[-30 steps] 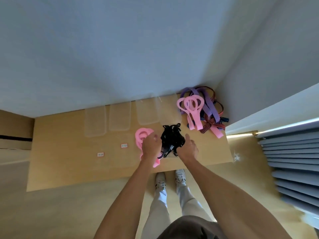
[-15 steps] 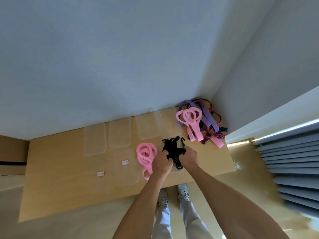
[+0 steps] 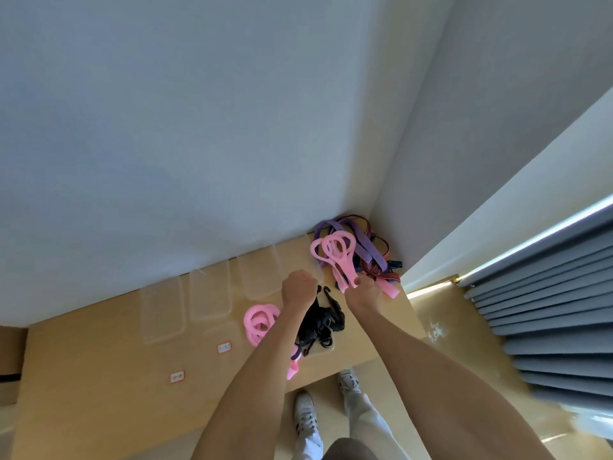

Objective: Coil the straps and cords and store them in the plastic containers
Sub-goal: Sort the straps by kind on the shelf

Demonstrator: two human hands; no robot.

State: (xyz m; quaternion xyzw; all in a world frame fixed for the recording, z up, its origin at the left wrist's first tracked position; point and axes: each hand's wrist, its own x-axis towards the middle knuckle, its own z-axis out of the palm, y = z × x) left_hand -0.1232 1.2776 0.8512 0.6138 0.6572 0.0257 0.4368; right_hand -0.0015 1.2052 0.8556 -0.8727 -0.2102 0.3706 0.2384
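Note:
A black cord bundle (image 3: 321, 322) with hooks lies on the wooden table (image 3: 99, 360) between my forearms. My left hand (image 3: 298, 287) is curled just behind it, at the near edge of a clear plastic container (image 3: 298, 260); what it holds is hidden. My right hand (image 3: 363, 291) pinches the lower end of a looped pink strap (image 3: 335, 252) in the corner pile. That pile also has purple straps (image 3: 365, 249) and red-striped cords (image 3: 381, 277). A coiled pink strap (image 3: 260, 322) lies to the left of my left arm.
Three more clear containers (image 3: 209, 293) stand in a row along the back wall. Two small red-and-white labels (image 3: 224, 347) mark flat clear lids nearer me. A wall corner closes the table's right end. Grey curtain folds (image 3: 547, 293) hang to the right.
Both hands have let go of the black bundle and moved toward the back; the right one has reached the pink strap in the corner pile. The camera has tilted up.

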